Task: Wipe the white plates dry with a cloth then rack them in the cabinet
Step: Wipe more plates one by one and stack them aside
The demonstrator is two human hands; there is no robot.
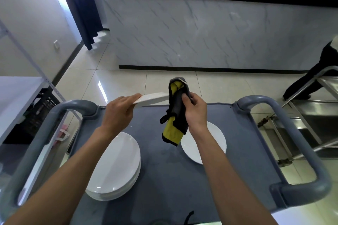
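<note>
Plate in wiping: white plate (152, 98) held edge-on above the cart (182, 179), left hand (118, 113) curled on its near rim, right hand (194, 113) gripping folded cloth (174, 115) at its far rim; best steadied while the cloth sweeps both faces

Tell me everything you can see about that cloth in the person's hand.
The cloth is a soft, towel-like rag, dark grey on one side and yellow on the other, with black edging. It is bunched and folded over the right edge of a white plate held in the air. The right hand grips it, thumb pressed on the grey side, while the left hand holds the plate. Its lower yellow end hangs loose above the grey cart.
</note>
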